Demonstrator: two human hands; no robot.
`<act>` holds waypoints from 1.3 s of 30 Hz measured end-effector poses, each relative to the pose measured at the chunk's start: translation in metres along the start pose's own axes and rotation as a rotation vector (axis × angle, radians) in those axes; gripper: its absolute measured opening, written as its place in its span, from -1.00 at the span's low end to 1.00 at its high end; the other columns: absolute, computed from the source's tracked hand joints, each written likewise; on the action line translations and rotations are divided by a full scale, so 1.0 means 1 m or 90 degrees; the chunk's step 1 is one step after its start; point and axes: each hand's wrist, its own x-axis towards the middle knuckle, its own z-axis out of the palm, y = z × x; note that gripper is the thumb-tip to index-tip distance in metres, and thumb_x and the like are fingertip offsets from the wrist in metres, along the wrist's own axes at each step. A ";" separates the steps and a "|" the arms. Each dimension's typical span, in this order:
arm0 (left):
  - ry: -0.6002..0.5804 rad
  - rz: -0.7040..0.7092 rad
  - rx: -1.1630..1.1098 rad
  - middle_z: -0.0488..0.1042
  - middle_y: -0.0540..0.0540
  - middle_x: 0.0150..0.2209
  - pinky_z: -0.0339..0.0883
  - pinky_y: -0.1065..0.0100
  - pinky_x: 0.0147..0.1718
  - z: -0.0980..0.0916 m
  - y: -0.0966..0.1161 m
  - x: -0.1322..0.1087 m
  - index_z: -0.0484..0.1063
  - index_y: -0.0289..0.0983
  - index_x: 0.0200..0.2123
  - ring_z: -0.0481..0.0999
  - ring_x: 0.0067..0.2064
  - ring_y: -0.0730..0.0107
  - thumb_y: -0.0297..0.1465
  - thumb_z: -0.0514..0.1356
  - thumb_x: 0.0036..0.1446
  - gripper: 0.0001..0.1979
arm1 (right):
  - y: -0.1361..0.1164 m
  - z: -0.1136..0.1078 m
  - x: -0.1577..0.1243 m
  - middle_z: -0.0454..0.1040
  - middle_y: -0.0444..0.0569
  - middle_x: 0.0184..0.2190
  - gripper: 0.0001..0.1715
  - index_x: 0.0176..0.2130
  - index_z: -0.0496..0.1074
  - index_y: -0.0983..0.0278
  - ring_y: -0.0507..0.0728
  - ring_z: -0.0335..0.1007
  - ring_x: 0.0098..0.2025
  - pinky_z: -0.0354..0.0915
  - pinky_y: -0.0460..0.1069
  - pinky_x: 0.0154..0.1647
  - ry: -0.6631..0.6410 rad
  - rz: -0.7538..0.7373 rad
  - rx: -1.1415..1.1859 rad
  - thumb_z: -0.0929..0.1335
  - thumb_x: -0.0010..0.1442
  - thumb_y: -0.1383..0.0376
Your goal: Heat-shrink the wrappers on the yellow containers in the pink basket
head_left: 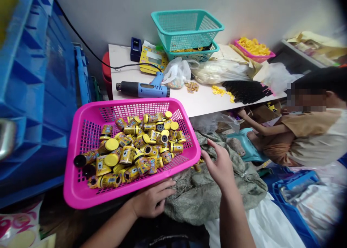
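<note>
A pink plastic basket [71, 168] full of small yellow printed jars [127, 155] stands tilted in front of me. Several jars show yellow lids, others black ends. Just below the basket's front rim is my left hand [154, 198], palm down, its fingers loosely stretched to the right over the edge of a grey-green woven sack [187, 201]. My right hand [219, 166] is open beside the basket's right corner, thumb and fingers apart, with nothing in it. Its fingertips are close to the rim; I cannot tell whether they touch. Some small yellow pieces [199, 165] show on the sack between the hands.
Behind the basket, a white table [202, 105] bears a blue heat gun [143, 89], teal baskets [187, 31], plastic bags [177, 73] and black strips [245, 91]. Blue crates [35, 96] rise at left. Another person [311, 132] sits at right, near a blue stool [245, 141].
</note>
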 end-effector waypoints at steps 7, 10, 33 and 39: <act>-0.018 -0.028 0.020 0.27 -0.25 0.27 0.21 0.16 0.24 0.000 0.000 0.000 0.25 -0.27 0.19 0.20 0.33 0.16 -0.65 0.03 0.01 -0.37 | -0.104 0.040 0.060 0.41 0.05 -0.02 -0.58 0.08 0.41 0.28 0.17 0.29 0.02 0.22 0.09 0.07 -0.248 -0.321 -0.002 0.37 0.25 0.21; -0.005 -0.024 0.018 0.28 -0.27 0.26 0.22 0.18 0.24 0.001 -0.001 -0.001 0.27 -0.31 0.18 0.21 0.32 0.16 -0.64 0.03 0.02 -0.39 | -0.109 0.056 0.066 0.44 0.04 -0.12 -0.74 -0.06 0.49 0.29 0.17 0.32 -0.03 0.24 0.07 0.03 -0.380 -0.333 -0.025 0.38 0.21 0.36; -0.017 -0.032 0.002 0.28 -0.29 0.26 0.21 0.12 0.23 0.000 -0.004 -0.002 0.24 -0.27 0.18 0.21 0.32 0.12 -0.64 0.04 0.02 -0.39 | -0.089 0.059 0.111 0.48 0.07 -0.20 -0.77 -0.12 0.49 0.28 0.25 0.25 0.03 -0.19 0.33 0.23 -0.355 -0.190 -0.076 0.36 0.19 0.32; -0.022 -0.053 -0.029 0.27 -0.23 0.28 0.20 0.18 0.24 0.000 -0.003 -0.002 0.26 -0.22 0.19 0.23 0.31 0.16 -0.64 0.06 0.01 -0.37 | -0.089 0.039 0.103 0.39 0.04 -0.36 -0.27 -0.21 0.34 0.34 0.08 0.33 -0.29 0.26 0.04 -0.10 -0.243 0.000 0.206 -0.14 0.40 0.01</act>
